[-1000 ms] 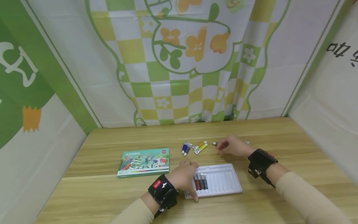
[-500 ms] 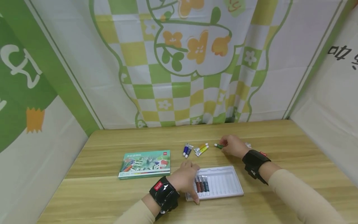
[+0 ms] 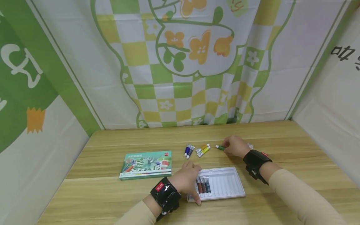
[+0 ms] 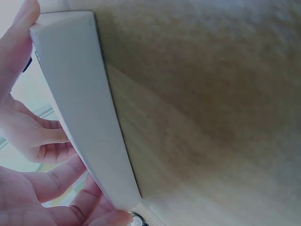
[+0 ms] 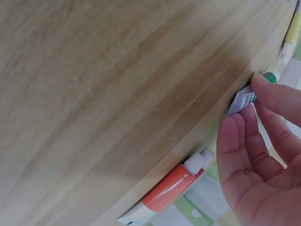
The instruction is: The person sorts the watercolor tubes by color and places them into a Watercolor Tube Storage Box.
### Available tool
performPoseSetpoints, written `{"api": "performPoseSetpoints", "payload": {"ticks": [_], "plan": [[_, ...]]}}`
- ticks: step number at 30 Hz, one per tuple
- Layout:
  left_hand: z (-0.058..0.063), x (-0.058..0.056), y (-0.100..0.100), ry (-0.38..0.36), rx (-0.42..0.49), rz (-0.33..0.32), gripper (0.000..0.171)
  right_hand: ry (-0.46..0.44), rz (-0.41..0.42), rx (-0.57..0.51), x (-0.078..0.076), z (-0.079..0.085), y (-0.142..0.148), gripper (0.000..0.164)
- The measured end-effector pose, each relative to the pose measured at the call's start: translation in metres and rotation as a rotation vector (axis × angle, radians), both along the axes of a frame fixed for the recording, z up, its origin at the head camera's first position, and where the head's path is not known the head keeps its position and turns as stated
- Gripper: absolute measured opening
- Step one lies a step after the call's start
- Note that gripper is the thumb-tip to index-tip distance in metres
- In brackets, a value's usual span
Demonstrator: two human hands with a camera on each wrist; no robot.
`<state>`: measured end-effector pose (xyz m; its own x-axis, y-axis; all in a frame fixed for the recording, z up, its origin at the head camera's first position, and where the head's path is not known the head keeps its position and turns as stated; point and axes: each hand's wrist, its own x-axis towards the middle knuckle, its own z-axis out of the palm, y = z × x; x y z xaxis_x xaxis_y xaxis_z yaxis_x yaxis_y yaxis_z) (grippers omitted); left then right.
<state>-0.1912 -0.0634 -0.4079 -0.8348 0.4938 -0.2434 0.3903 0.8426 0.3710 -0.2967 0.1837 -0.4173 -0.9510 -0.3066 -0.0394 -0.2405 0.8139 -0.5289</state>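
Note:
My left hand (image 3: 184, 178) grips the left end of a white plastic tray (image 3: 227, 182), thumb on the near edge and fingers at the far one. Brown and dark paint tubes (image 3: 203, 186) lie side by side in its left slots, partly covered by that hand. Behind the tray, my right hand (image 3: 237, 147) pinches a small green paint tube (image 3: 220, 147) lying on the table, its white cap pointing left. The right wrist view shows thumb and fingertips at the tube's silver crimped end (image 5: 242, 100). In the left wrist view, fingers hold the tray's side wall (image 4: 84, 103).
Two blue tubes (image 3: 188, 151) and a yellow pair (image 3: 203, 150) lie left of the right hand. An orange-red tube (image 5: 171, 188) is on its other side, with another partly hidden behind it. A teal paint box (image 3: 146, 165) lies at the left. A patterned curtain (image 3: 197, 100) hangs behind the table.
My right hand has come down to the green tube and now pinches it. The head view shifted slightly. My left hand stays on the tray.

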Motion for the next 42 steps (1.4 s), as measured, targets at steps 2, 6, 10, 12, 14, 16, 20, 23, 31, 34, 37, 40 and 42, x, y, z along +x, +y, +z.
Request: {"api": "performPoseSetpoints", "payload": {"ticks": [2, 6, 10, 12, 14, 16, 20, 23, 31, 34, 37, 40, 42], "plan": [[0.000, 0.000, 0.000, 0.005, -0.005, 0.000, 0.114, 0.003, 0.003, -0.006, 0.000, 0.000, -0.001, 0.012], [-0.001, 0.000, 0.000, 0.017, -0.009, -0.001, 0.114, 0.001, 0.010, -0.033, 0.000, -0.001, -0.001, 0.013], [-0.001, 0.001, 0.000, 0.014, -0.005, -0.001, 0.112, -0.015, 0.014, -0.070, 0.000, -0.002, 0.001, 0.014], [0.000, 0.001, 0.000, 0.009, -0.002, 0.002, 0.112, -0.027, 0.016, -0.090, 0.000, -0.002, 0.001, 0.015], [0.000, 0.001, 0.000, 0.006, -0.003, 0.003, 0.112, -0.038, 0.013, -0.107, 0.000, -0.003, 0.002, 0.016], [0.000, 0.001, 0.000, 0.005, -0.005, 0.003, 0.112, -0.048, 0.011, -0.123, 0.000, -0.004, 0.003, 0.017], [-0.001, 0.001, 0.000, 0.010, -0.007, 0.003, 0.112, -0.070, 0.020, -0.150, -0.001, -0.004, 0.006, 0.018], [-0.001, 0.000, 0.000, 0.012, -0.004, -0.001, 0.112, -0.087, 0.033, -0.151, 0.000, -0.003, 0.009, 0.018], [-0.001, 0.000, 0.000, 0.007, -0.008, 0.004, 0.112, -0.223, 0.030, -0.292, 0.007, 0.005, 0.012, 0.023], [0.000, 0.001, 0.000, 0.006, -0.008, 0.007, 0.112, -0.258, 0.048, -0.326, 0.017, 0.012, 0.010, 0.022], [0.001, 0.001, 0.000, 0.011, -0.009, 0.003, 0.112, -0.271, 0.124, -0.325, 0.027, 0.017, 0.008, 0.020], [0.001, 0.001, -0.001, 0.010, -0.007, 0.000, 0.112, -0.301, 0.213, -0.340, 0.035, 0.021, 0.005, 0.016], [0.002, 0.001, -0.001, 0.013, -0.009, 0.000, 0.112, -0.333, 0.254, -0.362, 0.040, 0.023, 0.001, 0.016]]}}
